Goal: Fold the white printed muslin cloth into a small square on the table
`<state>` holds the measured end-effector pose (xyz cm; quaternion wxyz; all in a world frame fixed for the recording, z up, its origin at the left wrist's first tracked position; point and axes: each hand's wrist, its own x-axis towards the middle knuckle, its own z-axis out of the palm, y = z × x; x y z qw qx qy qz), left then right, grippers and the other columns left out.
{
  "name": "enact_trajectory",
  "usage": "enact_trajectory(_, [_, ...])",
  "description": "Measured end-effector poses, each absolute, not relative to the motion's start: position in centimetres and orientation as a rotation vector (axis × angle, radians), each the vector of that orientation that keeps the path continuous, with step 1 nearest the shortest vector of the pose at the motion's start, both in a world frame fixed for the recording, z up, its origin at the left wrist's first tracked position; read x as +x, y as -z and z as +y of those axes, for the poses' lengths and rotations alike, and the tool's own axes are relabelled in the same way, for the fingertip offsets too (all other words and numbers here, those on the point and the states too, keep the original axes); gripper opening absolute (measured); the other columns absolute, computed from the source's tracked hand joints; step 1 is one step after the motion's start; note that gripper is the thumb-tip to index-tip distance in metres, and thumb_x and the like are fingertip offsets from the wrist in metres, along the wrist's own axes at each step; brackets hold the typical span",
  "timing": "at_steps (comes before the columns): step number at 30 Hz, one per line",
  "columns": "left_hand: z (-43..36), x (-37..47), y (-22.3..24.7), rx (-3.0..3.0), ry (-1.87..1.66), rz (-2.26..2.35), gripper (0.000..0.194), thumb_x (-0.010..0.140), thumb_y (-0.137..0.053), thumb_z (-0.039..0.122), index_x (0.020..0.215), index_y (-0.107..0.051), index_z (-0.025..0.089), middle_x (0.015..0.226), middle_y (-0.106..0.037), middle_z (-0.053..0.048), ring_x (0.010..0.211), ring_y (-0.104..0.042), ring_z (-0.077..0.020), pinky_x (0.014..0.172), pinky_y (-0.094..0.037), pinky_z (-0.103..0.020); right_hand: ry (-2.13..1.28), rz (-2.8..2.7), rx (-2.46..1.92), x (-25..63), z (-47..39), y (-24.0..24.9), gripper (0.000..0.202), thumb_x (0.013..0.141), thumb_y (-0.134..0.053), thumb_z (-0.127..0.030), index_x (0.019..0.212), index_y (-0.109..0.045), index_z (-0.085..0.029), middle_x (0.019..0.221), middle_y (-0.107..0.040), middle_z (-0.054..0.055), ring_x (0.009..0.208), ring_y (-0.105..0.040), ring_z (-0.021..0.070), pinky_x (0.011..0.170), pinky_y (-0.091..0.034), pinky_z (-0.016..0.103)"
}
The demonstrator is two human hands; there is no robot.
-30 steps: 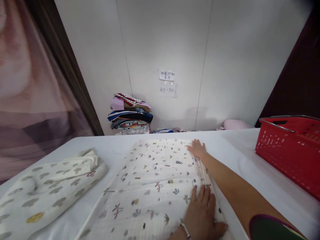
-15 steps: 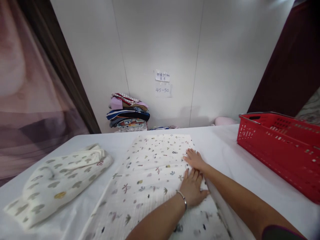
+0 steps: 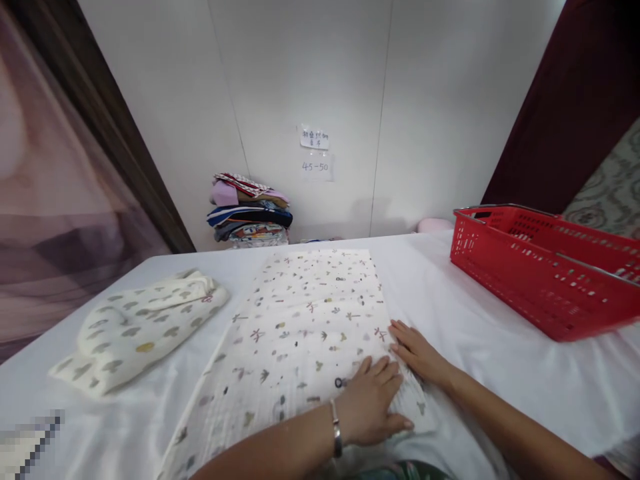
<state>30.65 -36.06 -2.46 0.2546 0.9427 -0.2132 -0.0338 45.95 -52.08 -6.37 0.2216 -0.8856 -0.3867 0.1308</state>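
Head view shows a white cloth with small plant and leaf prints (image 3: 300, 313) spread over the middle of the desk (image 3: 500, 347), its far edge lying a little short of the desk's back edge and its near part running down toward the bottom of the picture. The left hand (image 3: 373, 403) lies palm down on the printed cloth near its right side, fingers extended and slightly apart, thumb pointing out to the right; it grips nothing. A metal bracelet (image 3: 336, 427) sits on that wrist. The right hand (image 3: 420, 353) is just beyond and to the right, open and with its fingers stretched over the cloth's right edge; it has no visible hold on the fabric. The two hands are close together but apart.

On the left of the desk lies a bunched cream cloth with grey-green shapes and one yellow spot (image 3: 145, 327), well apart from the hands. At the right stands a red perforated basket with metal handles (image 3: 540, 280). Behind the desk's back edge are a stack of folded fabrics (image 3: 250, 213) and a pink rounded item (image 3: 434, 225), partly hidden. Two paper signs (image 3: 316, 153) are fixed to the pale wall (image 3: 300, 67), the lower one reading 45-50
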Motion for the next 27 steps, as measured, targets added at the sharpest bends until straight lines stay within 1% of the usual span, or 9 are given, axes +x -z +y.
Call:
enact_trajectory(3, [-33.9, 27.0, 1.6, 2.576, 0.126, -0.573, 0.061, 0.083, -0.043, 0.057, 0.134, -0.038, 0.024, 0.143, -0.034, -0.007, 0.134, -0.024, -0.026, 0.109, -0.018, -0.049, -0.325, -1.087, -2.435, 43.5, -54.5, 6.4, 0.061, 0.088, -0.032, -0.055, 0.137, -0.037, -0.02, 0.146, -0.027, 0.007, 0.135, -0.02, 0.0224, 0.111, -0.015, 0.045])
enact_trajectory(5, [-32.0, 24.4, 1.3, 2.636, 0.116, -0.493, 0.059, 0.082, -0.05, 0.051, 0.134, -0.037, 0.026, 0.143, -0.035, -0.006, 0.133, -0.026, -0.0261, 0.108, -0.022, -0.049, -0.232, -1.108, -2.418, 41.7, -56.0, 6.3, 0.055, 0.09, -0.032, -0.05, 0.137, -0.038, -0.021, 0.145, -0.027, 0.007, 0.135, -0.021, 0.0224, 0.11, -0.02, 0.046])
enact_trajectory(9, [-28.3, 18.8, 1.8, 2.782, -0.06, -0.301, 0.054, 0.079, -0.058, 0.037, 0.13, -0.043, 0.026, 0.138, -0.042, -0.007, 0.127, -0.036, -0.0262, 0.105, -0.03, -0.05, -0.053, -1.322, -2.324, 38.5, -57.6, 6.3, 0.049, 0.091, -0.039, -0.04, 0.136, -0.039, -0.023, 0.145, -0.029, 0.007, 0.135, -0.021, 0.0232, 0.108, -0.025, 0.048])
enact_trajectory(11, [-26.8, 16.3, 2.5, 2.839, -0.171, -0.227, 0.05, 0.077, -0.059, 0.03, 0.126, -0.047, 0.026, 0.133, -0.048, -0.007, 0.122, -0.043, -0.0253, 0.102, -0.036, -0.048, -0.032, -1.497, -2.263, 37.5, -57.8, 6.3, 0.045, 0.09, -0.043, -0.037, 0.133, -0.043, -0.026, 0.141, -0.037, 0.006, 0.133, -0.026, 0.0241, 0.108, -0.024, 0.05])
enact_trajectory(14, [-25.2, 13.9, 3.4, 2.916, -0.3, -0.125, 0.042, 0.078, -0.058, 0.025, 0.12, -0.052, 0.026, 0.125, -0.055, -0.007, 0.114, -0.05, -0.024, 0.097, -0.041, -0.046, -0.048, -1.641, -2.228, 37.0, -57.5, 6.0, 0.041, 0.089, -0.045, -0.035, 0.129, -0.049, -0.026, 0.133, -0.048, 0.007, 0.128, -0.037, 0.0242, 0.107, -0.026, 0.05])
enact_trajectory(17, [-24.4, 13.2, 3.6, 2.972, -0.377, -0.006, 0.036, 0.08, -0.054, 0.022, 0.115, -0.055, 0.025, 0.121, -0.057, -0.007, 0.111, -0.051, -0.0231, 0.095, -0.043, -0.044, -0.061, -1.726, -2.229, 37.3, -57.0, 5.4, 0.043, 0.087, -0.048, -0.036, 0.128, -0.05, -0.026, 0.131, -0.05, 0.008, 0.124, -0.042, 0.0244, 0.105, -0.028, 0.05])
enact_trajectory(19, [-24.4, 13.2, 3.4, 2.99, -0.392, 0.033, 0.035, 0.079, -0.051, 0.017, 0.113, -0.056, 0.024, 0.118, -0.058, -0.006, 0.109, -0.051, -0.0223, 0.094, -0.043, -0.042, -0.026, -1.797, -2.217, 37.5, -56.8, 5.0, 0.043, 0.086, -0.048, -0.033, 0.129, -0.049, -0.028, 0.131, -0.05, 0.007, 0.123, -0.043, 0.0243, 0.106, -0.025, 0.051])
enact_trajectory(24, [-25.2, 13.4, 3.0, 3.048, -0.354, 0.085, 0.051, 0.069, -0.041, -0.001, 0.113, -0.054, 0.02, 0.118, -0.056, -0.006, 0.109, -0.048, -0.0208, 0.094, -0.041, -0.039, 0.135, -1.971, -2.208, 37.7, -57.1, 5.6, 0.057, 0.078, -0.046, -0.014, 0.133, -0.042, -0.029, 0.132, -0.05, 0.005, 0.121, -0.044, 0.0249, 0.108, -0.012, 0.057])
enact_trajectory(27, [-25.5, 13.5, 3.2, 3.089, -0.342, 0.15, 0.052, 0.071, -0.038, -0.003, 0.116, -0.052, 0.02, 0.12, -0.054, -0.007, 0.11, -0.047, -0.0208, 0.093, -0.039, -0.039, 0.255, -2.046, -2.225, 37.9, -57.5, 7.2, 0.067, 0.07, -0.044, -0.006, 0.134, -0.04, -0.027, 0.133, -0.049, 0.005, 0.12, -0.046, 0.0257, 0.106, -0.018, 0.057])
